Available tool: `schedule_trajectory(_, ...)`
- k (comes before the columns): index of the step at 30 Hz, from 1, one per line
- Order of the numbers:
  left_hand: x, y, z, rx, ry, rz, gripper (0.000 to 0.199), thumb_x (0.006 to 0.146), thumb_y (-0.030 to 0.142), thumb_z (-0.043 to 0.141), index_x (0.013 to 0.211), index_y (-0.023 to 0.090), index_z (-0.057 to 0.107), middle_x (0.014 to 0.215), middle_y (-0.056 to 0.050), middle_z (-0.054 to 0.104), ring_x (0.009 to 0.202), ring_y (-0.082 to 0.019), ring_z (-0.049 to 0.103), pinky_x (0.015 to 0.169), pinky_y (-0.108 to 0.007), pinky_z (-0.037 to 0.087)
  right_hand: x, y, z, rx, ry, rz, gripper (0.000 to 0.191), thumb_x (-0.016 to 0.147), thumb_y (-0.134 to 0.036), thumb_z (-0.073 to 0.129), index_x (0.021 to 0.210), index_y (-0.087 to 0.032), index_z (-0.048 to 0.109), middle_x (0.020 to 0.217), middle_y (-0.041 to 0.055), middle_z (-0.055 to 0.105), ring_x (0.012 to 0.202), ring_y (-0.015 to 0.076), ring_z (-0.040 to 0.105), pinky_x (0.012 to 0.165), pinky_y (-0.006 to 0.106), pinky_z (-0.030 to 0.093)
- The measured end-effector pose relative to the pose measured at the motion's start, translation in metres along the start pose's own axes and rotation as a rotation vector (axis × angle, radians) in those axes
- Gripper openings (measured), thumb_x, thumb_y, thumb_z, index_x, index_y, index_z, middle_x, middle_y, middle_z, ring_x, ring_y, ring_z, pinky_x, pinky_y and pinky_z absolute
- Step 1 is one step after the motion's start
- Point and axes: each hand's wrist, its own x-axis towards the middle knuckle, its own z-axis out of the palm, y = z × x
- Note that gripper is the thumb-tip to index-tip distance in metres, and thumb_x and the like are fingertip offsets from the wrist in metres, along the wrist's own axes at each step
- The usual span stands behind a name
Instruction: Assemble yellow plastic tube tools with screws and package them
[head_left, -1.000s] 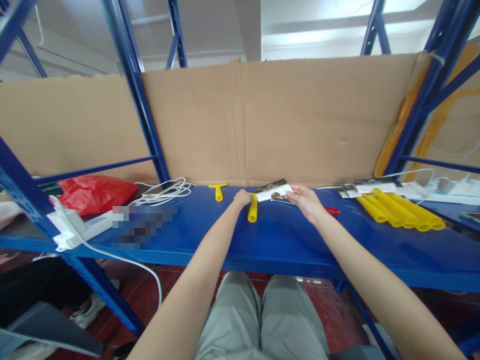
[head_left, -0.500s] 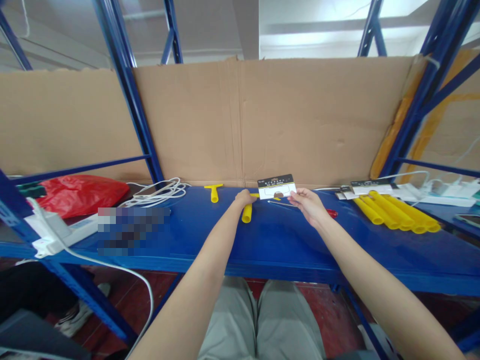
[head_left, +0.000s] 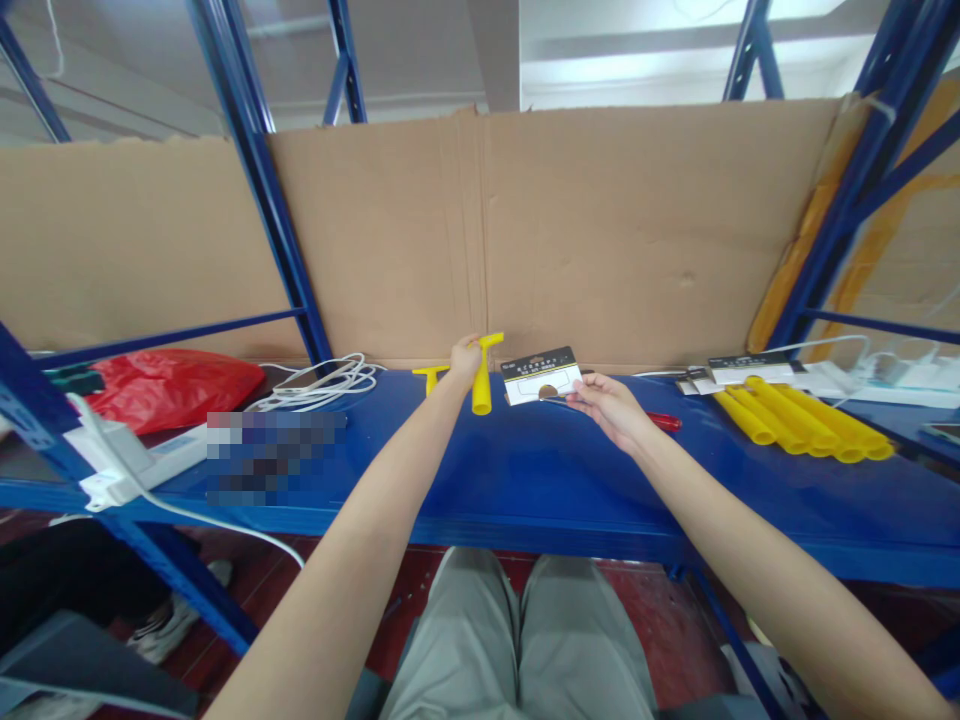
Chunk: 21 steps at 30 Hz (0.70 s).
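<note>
My left hand (head_left: 466, 357) is closed on a yellow T-shaped handle (head_left: 481, 391), its crossbar up and its hollow stem pointing down toward me. Between thumb and fingers, my right hand (head_left: 606, 405) pinches a black-and-white printed card (head_left: 541, 378) by its right edge. The card has a rounded notch at its lower side. A second yellow T-shaped piece (head_left: 430, 378) lies behind my left forearm, partly covered. Just beyond my right wrist is the red handle (head_left: 665, 422) of a tool, most of which my hand hides.
Several yellow tubes (head_left: 810, 425) with printed cards (head_left: 754, 369) lie at the right. On the left are a coiled white cable (head_left: 322, 385), a red plastic bag (head_left: 176, 388) and a white power strip (head_left: 176, 455). A cardboard panel (head_left: 585, 230) stands behind the blue shelf (head_left: 525, 500).
My left hand has raised the yellow T-shaped handle off the shelf and moved it left and back. The card has shifted slightly left and tilted in my right hand.
</note>
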Motion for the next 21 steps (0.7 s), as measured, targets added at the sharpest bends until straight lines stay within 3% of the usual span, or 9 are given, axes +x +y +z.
schedule_trajectory(3,-0.002,0.015,-0.003,-0.131,0.062,-0.059,0.05,0.084,0.011,0.052,0.133,0.017,0.042,0.089,-0.008,0.067,0.069,-0.02,0.067,0.061,-0.032,0.054,-0.003,-0.005,0.002,0.0,-0.014,-0.012,0.023,0.066,-0.032,0.076,0.07,-0.02,0.056,0.07,-0.0017,0.063,0.071,0.0115,0.062,0.085,0.033,0.05)
schedule_trajectory(7,-0.003,0.026,-0.004,-0.26,0.154,-0.145,0.036,0.081,0.013,0.059,0.116,0.012,0.052,0.086,-0.01,0.067,0.072,-0.021,0.068,0.061,-0.031,0.055,-0.005,-0.011,0.003,0.007,-0.028,-0.028,0.022,0.068,-0.032,0.075,0.072,-0.02,0.057,0.071,-0.0014,0.063,0.073,0.0125,0.063,0.086,0.035,0.051)
schedule_trajectory(10,-0.003,0.027,-0.003,-0.348,0.175,-0.209,0.029,0.082,0.011,0.058,0.11,0.013,0.055,0.085,-0.007,0.067,0.074,-0.019,0.068,0.059,-0.027,0.055,-0.005,-0.011,0.004,-0.007,-0.041,-0.033,0.02,0.07,-0.031,0.073,0.072,-0.02,0.057,0.071,-0.0009,0.064,0.074,0.0128,0.063,0.087,0.035,0.051)
schedule_trajectory(16,-0.007,0.022,-0.001,-0.349,0.287,-0.244,0.033,0.082,0.005,0.053,0.114,0.013,0.05,0.095,-0.007,0.066,0.077,-0.015,0.068,0.053,-0.019,0.051,-0.004,-0.007,0.008,0.014,-0.084,0.007,0.018,0.069,-0.028,0.074,0.07,-0.02,0.058,0.07,-0.0011,0.065,0.07,0.0122,0.064,0.086,0.033,0.051)
schedule_trajectory(21,-0.01,0.015,0.009,-0.464,0.169,-0.263,0.035,0.083,0.005,0.054,0.117,0.01,0.05,0.087,-0.007,0.067,0.075,-0.015,0.069,0.059,-0.022,0.054,-0.002,-0.006,0.019,0.019,-0.081,0.015,0.015,0.074,-0.02,0.069,0.068,-0.019,0.056,0.07,-0.0004,0.068,0.066,0.0104,0.065,0.083,0.029,0.052)
